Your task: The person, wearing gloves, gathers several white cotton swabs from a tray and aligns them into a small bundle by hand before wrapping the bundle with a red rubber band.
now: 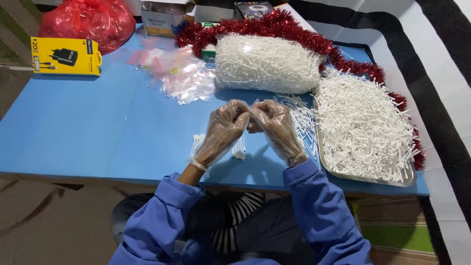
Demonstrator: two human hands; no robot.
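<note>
- Blue table [98,127]: we sit at its near edge; a metal tray [411,179] heaped with white cotton swabs [363,122] lies to our right, nearer the right hand.
- Left hand [223,130] and right hand [277,127], both gloved: fingertips meet at centre, pinching a small clear bag [253,105].
- Swab bundles [239,147]: directly beneath the hands, long axes pointing away from us.

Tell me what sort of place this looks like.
Probably a home workspace for hand packing. A low blue table holds a metal tray heaped with cotton swabs, a full bag of swabs and small empty plastic bags, with floor mats around.
</note>
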